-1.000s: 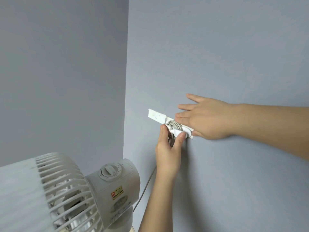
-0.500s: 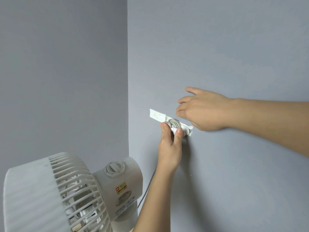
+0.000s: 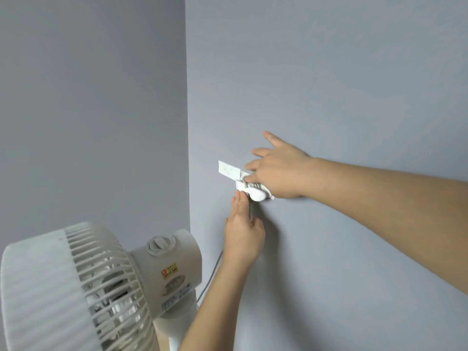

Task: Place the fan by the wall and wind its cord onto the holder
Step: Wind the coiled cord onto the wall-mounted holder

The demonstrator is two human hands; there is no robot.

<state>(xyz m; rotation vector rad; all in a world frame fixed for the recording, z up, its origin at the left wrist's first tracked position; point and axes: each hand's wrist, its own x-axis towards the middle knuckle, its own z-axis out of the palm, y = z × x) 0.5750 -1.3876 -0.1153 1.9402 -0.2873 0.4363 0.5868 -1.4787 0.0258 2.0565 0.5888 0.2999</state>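
The white fan point(image 3: 101, 287) stands at the lower left, close to the corner of the grey walls. A white cord holder point(image 3: 258, 195) is stuck to the right wall, with a white strip point(image 3: 229, 170) beside it. The grey cord point(image 3: 256, 185) is coiled round the holder, and a stretch of it hangs down toward the fan. My right hand point(image 3: 281, 171) lies over the holder, its lower fingers pinching the coil and its other fingers spread. My left hand point(image 3: 243, 231) reaches up under the holder, with the hanging cord pinched between thumb and fingers.
Two plain grey walls meet in a corner point(image 3: 187, 122) just left of the holder. The fan's motor housing with its knob point(image 3: 159, 245) sits below my left forearm. The fan's stand point(image 3: 174, 333) rises at the bottom edge.
My left hand has let go of the holder's front and dropped just below it. My right hand has come back down onto the coil. The view has shifted, showing more of the fan.
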